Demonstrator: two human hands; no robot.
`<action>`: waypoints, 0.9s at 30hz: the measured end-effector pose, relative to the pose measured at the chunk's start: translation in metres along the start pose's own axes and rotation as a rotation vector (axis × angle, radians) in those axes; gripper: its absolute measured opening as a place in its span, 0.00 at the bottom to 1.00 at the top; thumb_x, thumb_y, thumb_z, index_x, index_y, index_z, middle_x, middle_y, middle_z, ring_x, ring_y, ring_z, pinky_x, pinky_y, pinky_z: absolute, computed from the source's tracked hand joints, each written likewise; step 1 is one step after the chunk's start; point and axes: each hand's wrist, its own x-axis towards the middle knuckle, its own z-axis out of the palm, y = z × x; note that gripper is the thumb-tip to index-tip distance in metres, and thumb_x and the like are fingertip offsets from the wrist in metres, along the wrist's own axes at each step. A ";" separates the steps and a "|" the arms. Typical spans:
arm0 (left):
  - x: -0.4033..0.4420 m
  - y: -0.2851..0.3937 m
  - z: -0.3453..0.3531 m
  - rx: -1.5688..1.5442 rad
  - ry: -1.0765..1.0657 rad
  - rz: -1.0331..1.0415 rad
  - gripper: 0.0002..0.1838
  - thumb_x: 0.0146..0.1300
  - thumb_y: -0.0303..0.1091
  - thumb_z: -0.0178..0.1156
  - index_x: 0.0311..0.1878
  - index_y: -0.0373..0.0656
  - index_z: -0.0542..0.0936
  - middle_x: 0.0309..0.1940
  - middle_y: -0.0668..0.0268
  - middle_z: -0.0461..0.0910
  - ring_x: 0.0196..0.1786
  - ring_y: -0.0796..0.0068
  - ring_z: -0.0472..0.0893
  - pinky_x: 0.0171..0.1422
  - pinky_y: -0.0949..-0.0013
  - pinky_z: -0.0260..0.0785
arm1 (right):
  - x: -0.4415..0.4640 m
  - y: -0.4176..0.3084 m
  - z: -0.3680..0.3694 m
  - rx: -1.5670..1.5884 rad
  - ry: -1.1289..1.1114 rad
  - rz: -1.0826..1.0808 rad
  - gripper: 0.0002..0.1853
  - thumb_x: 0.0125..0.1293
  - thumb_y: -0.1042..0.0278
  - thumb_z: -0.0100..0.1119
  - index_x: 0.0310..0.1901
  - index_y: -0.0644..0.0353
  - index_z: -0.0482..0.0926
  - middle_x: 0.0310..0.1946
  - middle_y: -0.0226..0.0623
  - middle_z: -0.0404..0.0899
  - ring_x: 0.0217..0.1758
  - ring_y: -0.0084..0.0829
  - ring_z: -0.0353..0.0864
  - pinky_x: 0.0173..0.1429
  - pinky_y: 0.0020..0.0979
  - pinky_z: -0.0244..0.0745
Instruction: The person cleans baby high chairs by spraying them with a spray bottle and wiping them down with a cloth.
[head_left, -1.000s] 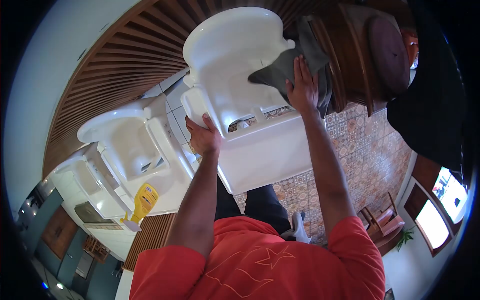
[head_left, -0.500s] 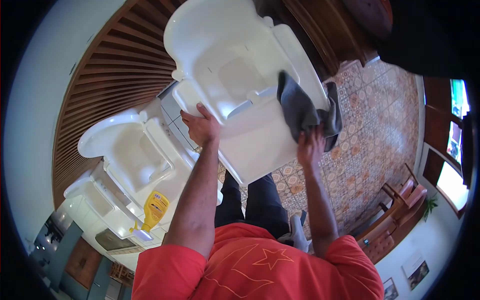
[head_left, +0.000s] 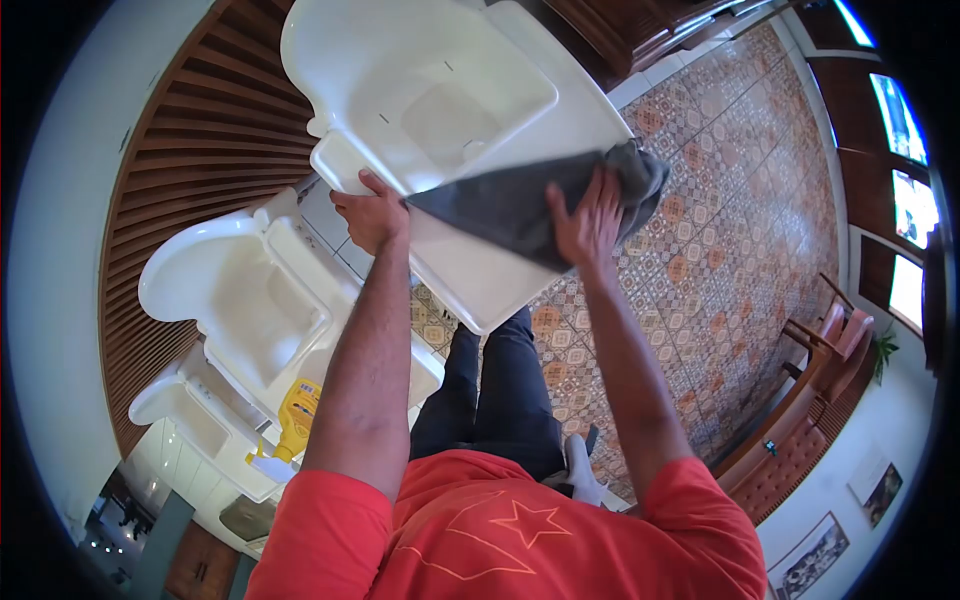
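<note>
A white plastic high chair (head_left: 400, 90) with a wide tray (head_left: 470, 275) fills the upper middle of the view. My left hand (head_left: 374, 214) grips the tray's left edge, thumb on top. My right hand (head_left: 588, 222) lies with fingers spread on a dark grey cloth (head_left: 510, 208). The cloth stretches across the tray from near my left hand to the right edge, where it is bunched and hangs over. Left of my left forearm, a yellow spray bottle (head_left: 298, 412) rests on another white high chair (head_left: 240, 295).
A third white chair (head_left: 200, 420) is at the lower left. Wooden slats (head_left: 215, 160) curve along the left wall. Patterned floor tiles (head_left: 730, 260) extend to the right, towards a red cushioned bench (head_left: 785, 465). Dark wooden furniture (head_left: 640, 30) stands beyond the tray.
The cloth moved from the chair's right side onto the tray and is now spread across it. My right hand moved with it, nearer to me. The view has shifted right.
</note>
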 end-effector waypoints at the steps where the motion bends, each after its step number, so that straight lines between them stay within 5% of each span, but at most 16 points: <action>1: -0.002 -0.001 0.000 0.003 0.000 -0.003 0.32 0.71 0.56 0.44 0.61 0.33 0.61 0.51 0.46 0.75 0.45 0.42 0.83 0.47 0.44 0.77 | 0.024 0.003 0.003 -0.044 0.035 0.052 0.49 0.65 0.31 0.51 0.74 0.66 0.54 0.75 0.56 0.52 0.78 0.52 0.50 0.77 0.52 0.46; 5: -0.002 0.001 0.001 0.035 0.016 -0.011 0.32 0.71 0.56 0.44 0.60 0.33 0.61 0.51 0.46 0.75 0.45 0.42 0.83 0.47 0.44 0.77 | 0.061 -0.038 0.024 -0.101 0.023 0.101 0.51 0.65 0.29 0.49 0.77 0.61 0.49 0.79 0.45 0.47 0.82 0.42 0.41 0.79 0.57 0.39; 7: -0.004 0.002 -0.003 0.008 0.006 -0.012 0.33 0.71 0.57 0.43 0.58 0.30 0.63 0.50 0.43 0.77 0.49 0.42 0.82 0.52 0.44 0.75 | 0.055 -0.060 0.032 -0.056 0.012 -0.136 0.49 0.66 0.31 0.49 0.77 0.61 0.49 0.79 0.44 0.46 0.82 0.43 0.41 0.78 0.59 0.41; 15: -0.006 0.010 -0.005 0.007 0.005 -0.068 0.32 0.71 0.56 0.43 0.60 0.31 0.62 0.53 0.44 0.76 0.52 0.42 0.81 0.53 0.43 0.75 | -0.076 -0.014 -0.026 -0.008 -0.374 -0.457 0.40 0.63 0.50 0.61 0.74 0.57 0.61 0.76 0.42 0.55 0.79 0.44 0.52 0.77 0.50 0.49; 22: -0.005 0.015 -0.009 0.009 -0.013 -0.110 0.33 0.71 0.56 0.45 0.62 0.32 0.61 0.56 0.44 0.75 0.51 0.42 0.81 0.52 0.44 0.75 | 0.045 0.040 -0.016 -0.158 0.020 -0.228 0.32 0.71 0.55 0.53 0.72 0.61 0.63 0.73 0.46 0.61 0.78 0.45 0.55 0.77 0.50 0.49; 27: -0.006 0.019 -0.009 0.016 -0.003 -0.133 0.34 0.71 0.56 0.44 0.63 0.32 0.61 0.56 0.44 0.74 0.49 0.41 0.81 0.51 0.42 0.76 | 0.046 -0.008 0.007 0.026 -0.074 -0.457 0.30 0.65 0.66 0.60 0.69 0.59 0.69 0.75 0.39 0.60 0.79 0.44 0.54 0.75 0.53 0.55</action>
